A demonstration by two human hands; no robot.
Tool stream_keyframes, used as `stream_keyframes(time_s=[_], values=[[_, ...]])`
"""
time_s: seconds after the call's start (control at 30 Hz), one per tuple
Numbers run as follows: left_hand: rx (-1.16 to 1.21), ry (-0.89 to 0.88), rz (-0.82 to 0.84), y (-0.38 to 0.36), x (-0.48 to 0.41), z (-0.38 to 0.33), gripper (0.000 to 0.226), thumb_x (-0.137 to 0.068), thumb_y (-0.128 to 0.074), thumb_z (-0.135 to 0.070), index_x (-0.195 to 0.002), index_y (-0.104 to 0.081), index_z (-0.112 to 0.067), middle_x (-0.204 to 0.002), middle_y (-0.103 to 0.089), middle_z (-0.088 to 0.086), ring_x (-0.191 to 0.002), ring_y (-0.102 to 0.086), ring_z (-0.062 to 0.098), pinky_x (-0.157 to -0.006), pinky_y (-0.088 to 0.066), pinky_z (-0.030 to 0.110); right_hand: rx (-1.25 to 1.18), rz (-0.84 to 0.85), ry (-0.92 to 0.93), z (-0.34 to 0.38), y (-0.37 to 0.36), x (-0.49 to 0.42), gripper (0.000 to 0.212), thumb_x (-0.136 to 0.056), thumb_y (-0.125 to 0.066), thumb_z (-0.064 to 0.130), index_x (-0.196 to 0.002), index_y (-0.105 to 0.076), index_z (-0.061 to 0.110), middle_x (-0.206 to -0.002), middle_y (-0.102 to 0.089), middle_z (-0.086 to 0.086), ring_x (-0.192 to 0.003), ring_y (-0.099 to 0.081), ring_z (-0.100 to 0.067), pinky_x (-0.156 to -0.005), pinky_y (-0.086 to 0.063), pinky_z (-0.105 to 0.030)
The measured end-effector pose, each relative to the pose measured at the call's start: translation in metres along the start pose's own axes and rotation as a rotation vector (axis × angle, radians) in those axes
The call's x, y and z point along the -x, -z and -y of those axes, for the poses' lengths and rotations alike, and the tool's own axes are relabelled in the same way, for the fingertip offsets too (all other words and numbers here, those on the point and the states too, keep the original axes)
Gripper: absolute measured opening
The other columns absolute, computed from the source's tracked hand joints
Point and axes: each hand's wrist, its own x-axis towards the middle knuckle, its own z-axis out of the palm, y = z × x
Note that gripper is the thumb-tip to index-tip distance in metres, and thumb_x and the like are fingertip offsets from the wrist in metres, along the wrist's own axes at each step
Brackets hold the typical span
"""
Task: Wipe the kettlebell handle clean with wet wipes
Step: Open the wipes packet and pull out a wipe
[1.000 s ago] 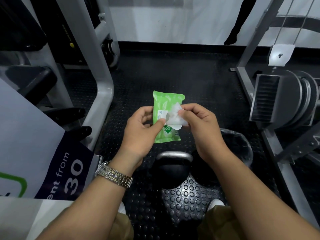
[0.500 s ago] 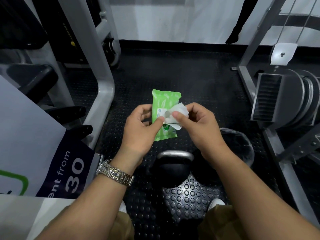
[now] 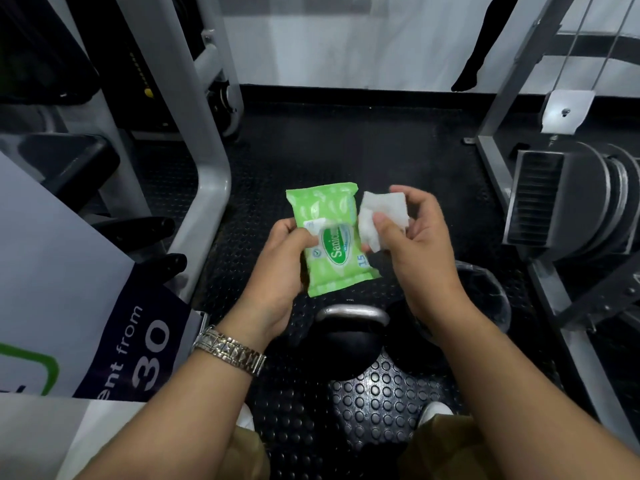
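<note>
Now the white wet wipe [image 3: 381, 211] has come clear of the green plastic wipes pack [image 3: 329, 251], pinched in the right hand [image 3: 415, 247] just beside it; the left hand [image 3: 280, 261] grips the pack. Below, the black kettlebell [image 3: 349, 344] sits on the studded rubber floor [image 3: 363, 161], its grey metal handle [image 3: 351, 310] untouched and ready for wiping

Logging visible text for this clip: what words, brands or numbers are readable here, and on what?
"Sanic…": white brand lettering in the green oval on the wet wipes pack; its ending is blurred.
"15": blue number near the pack's lower right corner.
"ent from": cut-off white words on the banner at left.
"30": large white number on the same banner.
The small print under the brand and the pack's white sticker are too blurred to read.
</note>
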Motion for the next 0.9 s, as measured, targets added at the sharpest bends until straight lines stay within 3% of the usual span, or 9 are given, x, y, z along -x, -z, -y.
stream_keyframes(time_s=[0.07,0.17,0.3,0.37,0.43,0.53,0.63,0.77,0.9], values=[[0.078,0.04,0.094,0.001,0.002,-0.004,0.051,-0.087,-0.05,-0.027,-0.134,-0.056,-0.006,-0.125,-0.07,0.021,-0.117,-0.066,0.043,-0.097,-0.054,0.061,0.003,-0.036,0.022,0.0,0.004,-0.002,0.044,-0.1,-0.063,0.002,-0.135,-0.049,0.024,-0.12,-0.07,-0.017,-0.089,-0.076,-0.034,-0.078,-0.064,-0.044],[0.068,0.012,0.176,0.002,0.007,-0.007,0.057,-0.089,-0.05,-0.032,-0.141,-0.051,-0.009,-0.131,-0.068,0.016,-0.119,-0.065,0.038,-0.095,-0.053,0.055,0.027,-0.077,0.049,0.002,0.009,-0.002,0.045,-0.101,-0.056,-0.003,-0.136,-0.048,0.025,-0.117,-0.069,-0.014,-0.075,-0.075,-0.025,-0.072,-0.062,-0.031],[0.061,-0.01,0.293,0.0,0.01,-0.007,0.071,-0.093,-0.065,-0.052,-0.148,-0.046,-0.012,-0.142,-0.061,0.013,-0.132,-0.058,0.033,-0.107,-0.048,0.058,0.119,-0.111,0.02,0.001,0.011,-0.002,0.054,-0.093,-0.049,-0.009,-0.128,-0.057,0.031,-0.12,-0.063,-0.005,-0.077,-0.069,-0.004,-0.066,-0.055,-0.019],[0.002,-0.01,0.317,-0.003,0.012,-0.008,0.08,-0.085,-0.07,-0.058,-0.148,-0.045,-0.017,-0.14,-0.064,0.009,-0.129,-0.062,0.028,-0.103,-0.054,0.05,0.183,-0.097,-0.016,-0.002,0.01,-0.002,0.057,-0.088,-0.046,-0.011,-0.117,-0.063,0.034,-0.113,-0.065,-0.003,-0.071,-0.064,-0.003,-0.062,-0.054,-0.026],[-0.034,-0.001,0.247,-0.007,0.013,-0.008,0.067,-0.084,-0.072,-0.045,-0.141,-0.051,-0.018,-0.128,-0.071,0.009,-0.116,-0.07,0.027,-0.093,-0.06,0.044,0.184,-0.048,-0.06,-0.005,0.009,-0.002,0.052,-0.086,-0.044,-0.012,-0.104,-0.069,0.03,-0.106,-0.071,-0.007,-0.073,-0.066,-0.016,-0.063,-0.055,-0.041],[-0.096,-0.022,0.126,-0.007,0.009,-0.005,0.041,-0.094,-0.069,-0.034,-0.13,-0.059,-0.017,-0.118,-0.076,0.008,-0.107,-0.074,0.028,-0.092,-0.059,0.05,0.137,0.042,-0.178,-0.008,0.006,-0.002,0.037,-0.09,-0.049,-0.006,-0.095,-0.074,0.02,-0.099,-0.078,-0.007,-0.087,-0.074,-0.029,-0.077,-0.061,-0.049],[-0.144,-0.038,0.075,-0.005,0.007,-0.004,0.032,-0.097,-0.068,-0.032,-0.125,-0.063,-0.017,-0.116,-0.076,0.007,-0.106,-0.074,0.028,-0.09,-0.06,0.05,0.014,0.165,-0.311,-0.007,0.002,-0.002,0.022,-0.099,-0.055,0.013,-0.106,-0.076,0.014,-0.108,-0.079,-0.012,-0.103,-0.073,-0.036,-0.095,-0.058,-0.051],[-0.129,-0.057,0.062,-0.006,0.01,-0.005,0.033,-0.096,-0.069,-0.032,-0.122,-0.064,-0.012,-0.113,-0.077,0.009,-0.104,-0.075,0.03,-0.088,-0.061,0.049,-0.154,0.382,-0.33,0.0,0.0,0.003,0.049,-0.103,-0.056,0.045,-0.129,-0.068,0.005,-0.124,-0.073,-0.017,-0.117,-0.07,-0.036,-0.105,-0.052,-0.052],[-0.133,-0.06,0.091,-0.006,0.013,-0.007,0.042,-0.091,-0.075,-0.035,-0.123,-0.064,-0.011,-0.113,-0.076,0.011,-0.103,-0.075,0.031,-0.086,-0.061,0.047,-0.155,0.371,-0.287,0.0,-0.002,0.006,0.041,-0.094,-0.073,0.028,-0.124,-0.068,0.0,-0.119,-0.075,-0.017,-0.112,-0.072,-0.035,-0.101,-0.055,-0.055]])
